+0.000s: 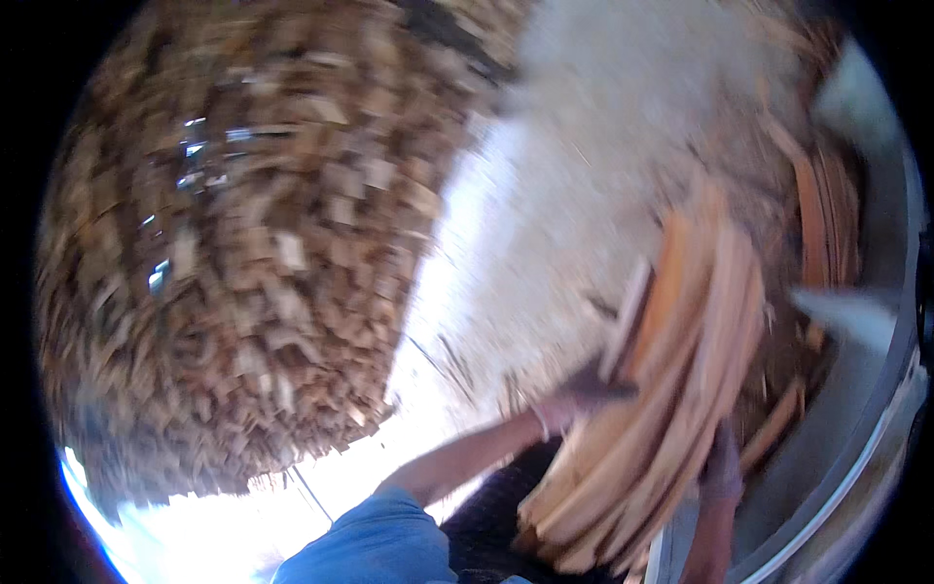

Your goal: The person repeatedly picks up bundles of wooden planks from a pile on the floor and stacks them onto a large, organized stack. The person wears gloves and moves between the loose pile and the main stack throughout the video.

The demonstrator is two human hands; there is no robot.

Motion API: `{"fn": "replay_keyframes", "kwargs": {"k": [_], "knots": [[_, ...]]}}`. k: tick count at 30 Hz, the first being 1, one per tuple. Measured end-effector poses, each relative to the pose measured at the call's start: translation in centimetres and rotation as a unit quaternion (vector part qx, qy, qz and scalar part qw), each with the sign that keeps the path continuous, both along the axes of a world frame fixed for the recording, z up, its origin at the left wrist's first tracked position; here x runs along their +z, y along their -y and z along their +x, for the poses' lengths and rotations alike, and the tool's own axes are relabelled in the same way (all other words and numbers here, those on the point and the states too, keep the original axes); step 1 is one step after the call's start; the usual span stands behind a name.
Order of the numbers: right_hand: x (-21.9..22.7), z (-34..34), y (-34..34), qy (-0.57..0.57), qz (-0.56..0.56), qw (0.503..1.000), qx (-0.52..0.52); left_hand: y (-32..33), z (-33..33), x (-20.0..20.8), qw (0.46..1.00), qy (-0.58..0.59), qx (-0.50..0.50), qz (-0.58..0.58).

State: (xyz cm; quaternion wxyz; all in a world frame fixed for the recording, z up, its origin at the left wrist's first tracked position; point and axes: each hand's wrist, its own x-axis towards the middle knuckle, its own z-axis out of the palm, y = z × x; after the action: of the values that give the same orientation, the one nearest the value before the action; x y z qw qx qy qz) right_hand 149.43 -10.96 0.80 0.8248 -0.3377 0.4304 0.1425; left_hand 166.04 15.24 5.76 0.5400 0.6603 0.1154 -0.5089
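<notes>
A thick bundle of long, rough wooden slats (662, 389) slants from the lower middle up toward the right, close to my body. My left hand (592, 387) grips its left side, the fingers dark and smeared by motion. On the opposite side my right hand (721, 462) clasps the bundle, its fingers partly hidden behind the wood. Both arms carry the slats between them. Whether the far end touches the floor is too blurred to tell.
A tall stack of cut wood pieces (282, 243) fills the left side. Pale, dusty floor (603, 127) lies ahead, with splinters on it. More slats (827, 214) rest along the grey wall (827, 467) at right. Bright light floods the lower left.
</notes>
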Motion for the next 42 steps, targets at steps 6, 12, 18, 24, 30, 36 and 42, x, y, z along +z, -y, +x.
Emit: {"fn": "replay_keyframes", "kwargs": {"k": [6, 12, 18, 24, 30, 36, 42], "knots": [[-3.0, -4.2, -3.7, 0.060, 0.104, 0.992, 0.042, -4.5, -7.9, 6.3, 0.989, 0.011, 0.117, -0.092], [7.5, -0.1, -4.7, 0.084, 0.069, 0.981, 0.161, -7.1, -9.0, 6.4, 0.983, 0.052, 0.145, -0.100], [13.7, 2.6, -5.4, 0.159, -0.019, 0.967, 0.198, -6.9, -10.2, 7.1, 0.962, 0.094, 0.188, -0.174], [19.2, 3.8, -6.0, 0.229, -0.093, 0.943, 0.222, -5.6, -13.0, 18.3, 0.911, 0.097, 0.280, -0.285], [24.8, 7.1, -8.2, 0.308, -0.159, 0.910, 0.226, -8.4, -9.8, 19.9, 0.898, 0.235, 0.269, -0.256], [30.7, 15.1, -8.0, 0.389, -0.122, 0.891, 0.201, -9.5, -6.2, 31.8, 0.850, 0.469, 0.203, -0.129], [31.0, 19.9, -7.7, 0.415, -0.068, 0.892, 0.167, -8.2, -7.0, 37.9, 0.789, 0.572, 0.221, -0.027]]}}
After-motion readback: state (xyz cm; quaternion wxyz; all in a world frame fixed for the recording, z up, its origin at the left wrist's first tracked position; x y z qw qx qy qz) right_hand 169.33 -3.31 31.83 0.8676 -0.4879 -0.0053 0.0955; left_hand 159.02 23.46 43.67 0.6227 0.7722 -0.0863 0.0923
